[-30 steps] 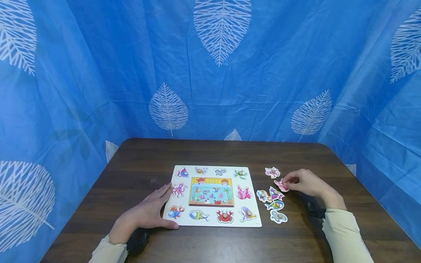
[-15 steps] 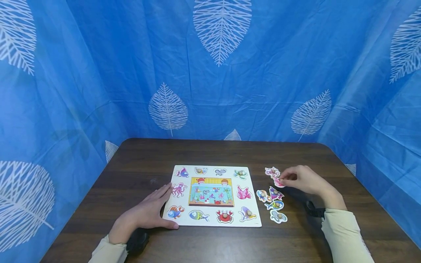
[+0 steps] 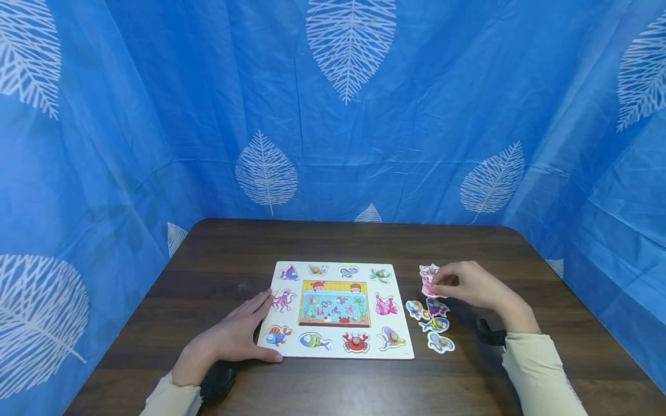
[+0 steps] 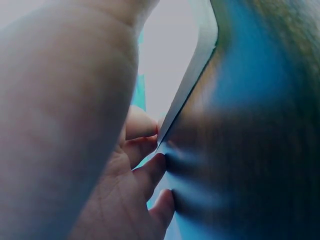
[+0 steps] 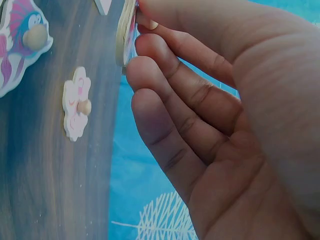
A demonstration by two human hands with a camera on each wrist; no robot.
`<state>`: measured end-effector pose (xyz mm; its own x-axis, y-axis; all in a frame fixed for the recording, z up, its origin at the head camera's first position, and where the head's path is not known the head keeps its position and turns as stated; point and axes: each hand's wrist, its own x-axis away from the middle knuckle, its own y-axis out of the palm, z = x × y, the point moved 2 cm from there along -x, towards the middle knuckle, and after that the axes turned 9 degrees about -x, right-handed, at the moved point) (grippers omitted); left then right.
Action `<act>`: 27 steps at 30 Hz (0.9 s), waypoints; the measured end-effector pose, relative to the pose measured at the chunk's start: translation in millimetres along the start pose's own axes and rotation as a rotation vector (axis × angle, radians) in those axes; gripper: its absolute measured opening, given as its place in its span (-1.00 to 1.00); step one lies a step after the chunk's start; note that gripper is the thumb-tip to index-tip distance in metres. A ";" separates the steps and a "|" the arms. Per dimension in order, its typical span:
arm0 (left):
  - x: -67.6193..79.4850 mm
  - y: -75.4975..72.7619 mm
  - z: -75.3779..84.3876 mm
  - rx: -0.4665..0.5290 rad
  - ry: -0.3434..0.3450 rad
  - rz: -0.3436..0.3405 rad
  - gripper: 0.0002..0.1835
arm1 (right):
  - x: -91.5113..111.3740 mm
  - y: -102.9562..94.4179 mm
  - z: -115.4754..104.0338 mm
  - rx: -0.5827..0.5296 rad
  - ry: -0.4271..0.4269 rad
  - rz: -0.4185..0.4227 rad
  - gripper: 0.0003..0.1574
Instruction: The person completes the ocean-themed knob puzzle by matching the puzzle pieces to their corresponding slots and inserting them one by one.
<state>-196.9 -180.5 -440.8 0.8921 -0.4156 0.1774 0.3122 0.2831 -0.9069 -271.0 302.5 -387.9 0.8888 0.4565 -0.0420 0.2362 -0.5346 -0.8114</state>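
Observation:
My left hand rests at the left side of a white wooden knob puzzle board, fingers along its edge and thumb at its front corner. In the left wrist view, the fingers touch the board's edge. My right hand pinches a pink puzzle piece by its wooden knob, right of the board. The right wrist view shows this piece edge-on, lifted off the table. A pale pink piece lies beyond it, and a purple fish piece lies to one side.
Between board and right hand lie more loose pieces: an orange-and-blue one, a striped fish and a grey one. Some board places hold knobbed pieces, such as the crab. A blue curtain surrounds the dark table.
My right hand has carried the pink piece leftward, from the right of the loose pieces to beside the pale pink one. The left hand and the board have stayed put.

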 end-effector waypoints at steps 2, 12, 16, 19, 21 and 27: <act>-0.1 0.2 0.0 0.000 -0.001 0.000 0.38 | -0.9 1.8 -1.8 -0.009 -0.009 -0.003 -0.94; -0.4 0.4 -0.9 0.002 -0.001 0.000 0.39 | -9.5 17.1 -6.6 -0.039 -0.058 -0.053 -0.93; -0.6 0.6 -1.0 0.002 -0.004 -0.004 0.39 | -12.0 24.3 -7.6 -0.038 -0.063 -0.063 -0.93; -0.5 0.7 -0.8 -0.003 -0.005 -0.005 0.40 | -14.4 29.9 -9.3 -0.025 -0.059 -0.061 -0.94; -0.3 0.8 -0.7 -0.005 -0.006 -0.004 0.39 | -16.0 33.8 -10.9 -0.021 -0.069 -0.058 -0.93; 0.0 1.3 -0.3 -0.004 -0.008 0.000 0.39 | -22.3 46.0 -16.1 -0.015 -0.098 -0.050 -0.88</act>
<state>-196.7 -180.4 -442.0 0.8946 -0.4088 0.1807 0.3111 0.2794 -0.9084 -273.7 256.3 -414.9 0.8331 0.5500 -0.0592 0.2859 -0.5198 -0.8050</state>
